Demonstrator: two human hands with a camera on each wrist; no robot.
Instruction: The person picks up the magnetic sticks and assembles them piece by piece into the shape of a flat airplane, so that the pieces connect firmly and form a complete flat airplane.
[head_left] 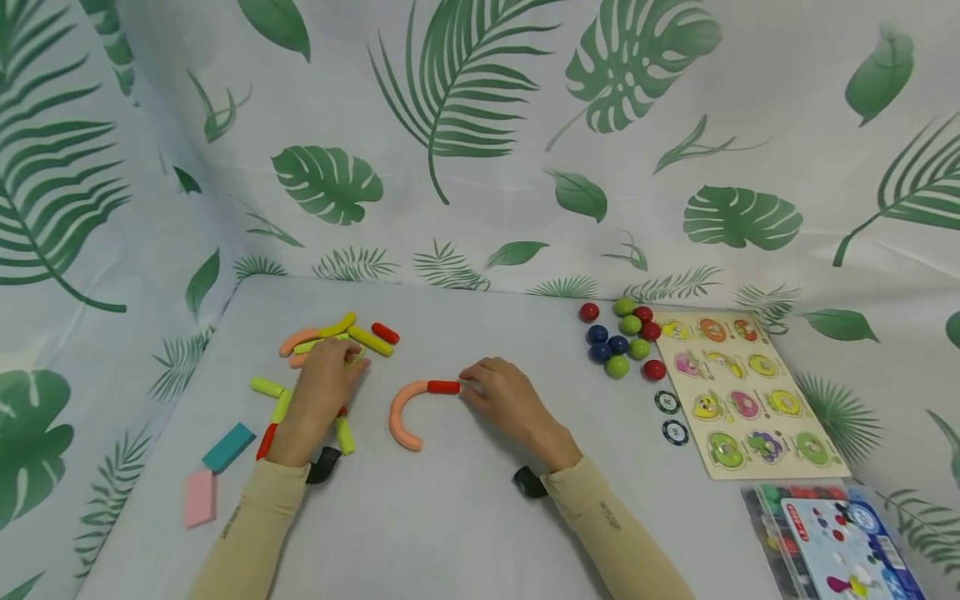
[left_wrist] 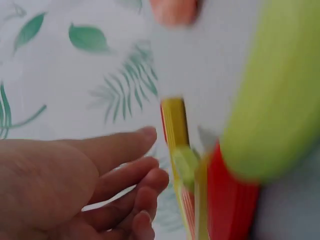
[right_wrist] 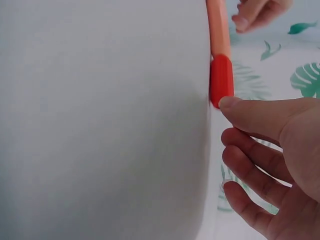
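My right hand (head_left: 517, 408) pinches the free end of a short red tube piece (head_left: 443, 387) with thumb and fingertips, as the right wrist view also shows. The red piece joins a curved salmon tube piece (head_left: 396, 415), and together they form a hook lying on the table. Over a group of loose tube pieces at the left hovers my left hand (head_left: 322, 387), its fingers loosely bent and nothing seen between them in the left wrist view. Around it lie a yellow piece (head_left: 371, 340), another red piece (head_left: 386, 332) and a light green piece (head_left: 267, 387).
A teal block (head_left: 228, 448) and a pink block (head_left: 200, 499) lie at the left. Toward the right are several coloured balls (head_left: 617, 367), two poker chips (head_left: 675, 432), a fruit puzzle board (head_left: 701, 408) and a clear box (head_left: 768, 542) with a printed cover.
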